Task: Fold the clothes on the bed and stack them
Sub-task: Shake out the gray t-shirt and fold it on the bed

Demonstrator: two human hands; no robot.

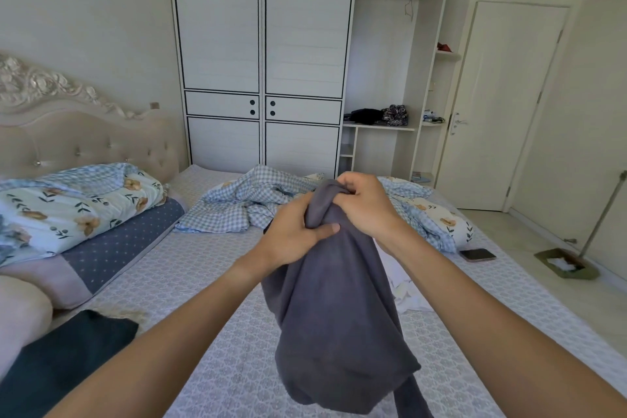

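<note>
Midway, both hands, left hand (293, 234) and right hand (364, 205), clutch a bunched dark grey fleece garment (339, 316) above the patterned bed (210, 282); a crumpled white cloth (405, 288) awaits folding.

I count two hands of mine, my left hand (294, 231) and my right hand (364, 205). On the bed (217, 282): one grey garment (336, 316), one dark folded garment (68, 360), one white garment (405, 288), one phone (477, 254), one checked quilt (258, 204).
</note>
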